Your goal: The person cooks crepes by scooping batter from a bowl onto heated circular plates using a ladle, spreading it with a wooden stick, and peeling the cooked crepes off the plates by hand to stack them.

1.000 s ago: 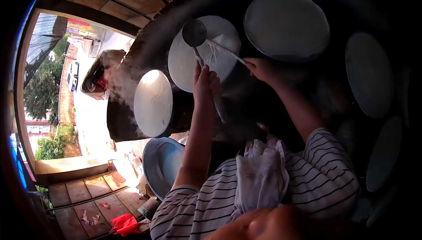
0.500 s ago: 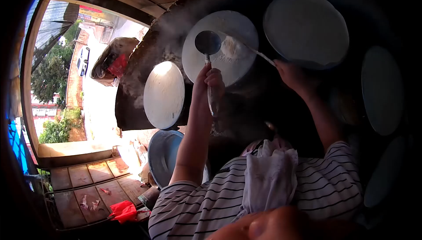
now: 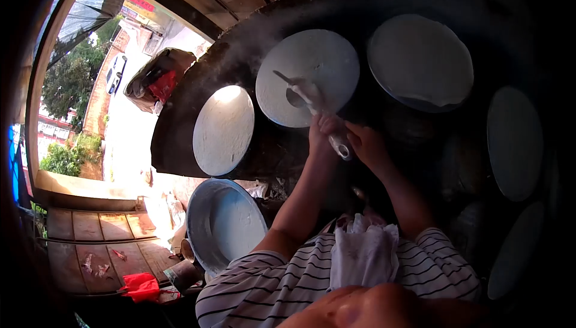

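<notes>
My left hand (image 3: pixel 323 129) is closed round the handle of a metal ladle (image 3: pixel 296 96), whose bowl hangs low over the middle round pan (image 3: pixel 336 49). White batter coats that pan. Close beside it, my right hand (image 3: pixel 367 145) grips a thin stick-like spreader (image 3: pixel 282 76), which crosses over the ladle near its bowl. Where the spreader meets my right hand is partly hidden behind my left. A pale smear of batter shows where the two tools cross.
More round pans with white sheets stand around the dark curved stove: one at left (image 3: pixel 223 130), one at upper right (image 3: pixel 420 61), others in shadow at far right. A blue-grey basin (image 3: pixel 225 226) sits by my left arm. Steam drifts over the stove; a red cloth (image 3: pixel 141 287) lies lower left.
The ladle has tipped and moved down and right over the pan. My right hand has come in leftward and down beside my left, bringing the spreader across the ladle. The view has shifted slightly.
</notes>
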The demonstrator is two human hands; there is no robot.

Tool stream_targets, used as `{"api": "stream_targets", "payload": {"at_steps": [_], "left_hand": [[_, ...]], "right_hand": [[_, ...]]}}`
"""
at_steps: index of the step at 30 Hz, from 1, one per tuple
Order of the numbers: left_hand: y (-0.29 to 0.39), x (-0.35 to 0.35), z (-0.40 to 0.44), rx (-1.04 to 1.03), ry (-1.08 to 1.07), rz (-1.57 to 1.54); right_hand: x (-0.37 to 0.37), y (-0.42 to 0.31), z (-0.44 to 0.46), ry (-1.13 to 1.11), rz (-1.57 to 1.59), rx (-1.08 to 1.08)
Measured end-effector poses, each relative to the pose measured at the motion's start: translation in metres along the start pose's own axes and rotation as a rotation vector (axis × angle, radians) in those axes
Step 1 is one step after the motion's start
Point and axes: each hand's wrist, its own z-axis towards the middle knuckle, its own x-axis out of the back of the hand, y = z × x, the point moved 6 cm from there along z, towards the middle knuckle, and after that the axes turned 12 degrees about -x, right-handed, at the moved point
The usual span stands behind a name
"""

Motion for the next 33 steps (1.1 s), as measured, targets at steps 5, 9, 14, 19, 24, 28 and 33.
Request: {"api": "stream_targets", "payload": {"at_steps": [5,9,14,19,24,28,33], "left_hand": [[-0.015,-0.073,-0.072,0.187,-0.066,-0.36],[0.045,-0.123,-0.15,0.17,-0.259,-0.34],[0.176,-0.165,-0.288,-0.239,-0.474,0.16],[0.27,-0.126,-0.38,-0.652,-0.064,0.136],[0.382,0.031,-0.391,-0.796,0.47,0.056],[0.474,0.183,-0.319,-0.794,1.041,0.245],[0.339,0.13,-0.237,-0.889,1.161,0.476]], "right_hand": [[0.044,0.051,0.037,0.135,0.14,-0.2],[-0.035,-0.008,-0.049,-0.229,0.065,0.02],[-0.175,-0.065,-0.077,-0.182,0.108,0.048],[-0.241,-0.132,-0.08,-0.291,-0.278,0.149],[-0.207,-0.125,-0.119,-0.474,0.154,0.093],[-0.052,-0.076,-0.076,-0.155,0.188,-0.124],[0.139,0.055,0.007,0.353,-0.492,-0.05]]}}
